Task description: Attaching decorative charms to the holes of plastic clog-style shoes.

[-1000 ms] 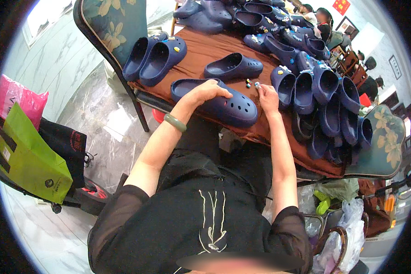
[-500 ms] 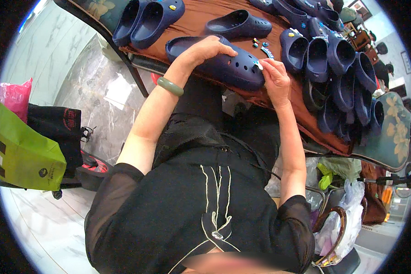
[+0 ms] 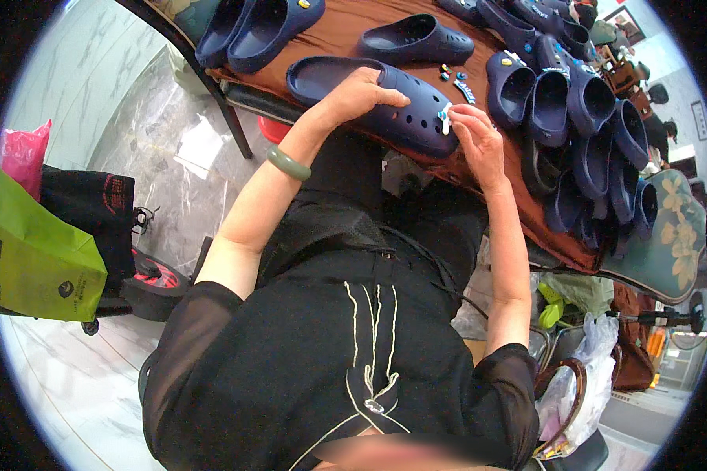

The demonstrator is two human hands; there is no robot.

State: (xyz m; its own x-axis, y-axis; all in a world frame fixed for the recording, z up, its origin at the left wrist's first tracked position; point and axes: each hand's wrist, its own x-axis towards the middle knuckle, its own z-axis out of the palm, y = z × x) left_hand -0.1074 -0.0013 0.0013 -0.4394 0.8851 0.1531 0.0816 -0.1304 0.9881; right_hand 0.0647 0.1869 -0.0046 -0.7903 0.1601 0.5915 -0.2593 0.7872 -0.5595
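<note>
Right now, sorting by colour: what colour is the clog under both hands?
Dark navy blue clog, shown best in the head view.

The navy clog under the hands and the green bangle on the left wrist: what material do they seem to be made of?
Navy clog: probably moulded foam or soft plastic, matte, one piece with round punched holes. Green bangle: smooth, glossy, slightly cloudy ring, like jade or glass; the picture cannot settle which.

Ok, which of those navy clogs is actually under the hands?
The navy clog lying alone at the table's near edge: the left hand rests on it, the right hand holds a small charm at its toe.
</note>
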